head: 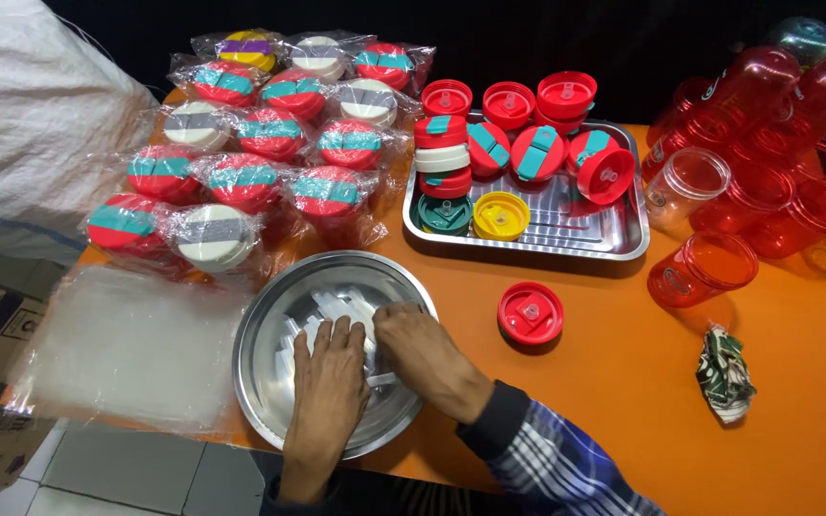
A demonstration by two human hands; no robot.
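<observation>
From the head camera, both hands are down inside a round steel bowl (279, 306) that sits at the near edge of the orange desk (623, 373), its rim hanging slightly over that edge at 6 o'clock. The left hand (329, 375) lies flat with fingers spread on the small white strips (336, 311) heaped in the bowl, its grip loose and closed on nothing. The right hand (423, 349), just beside it at 3 o'clock, has its fingers curled down among the strips; whether its grip holds one I cannot tell. A single red lid (531, 312) lies alone at 2 o'clock from the bowl, with bare desk around it. Beyond, at 1 o'clock, a steel tray (566, 239) holds red, green and yellow lids. Bagged lids (270, 134) crowd the desk from 10 to 12 o'clock, near the bowl's far rim. A flat stack of clear bags (126, 344) lies at 9 o'clock, overhanging the desk's edge. Red tumblers (767, 172) fill the 2 o'clock corner, and a crumpled wrapper (725, 373) lies at 3 o'clock. A white sack (31, 124) stands at 10 o'clock beside the desk.
</observation>
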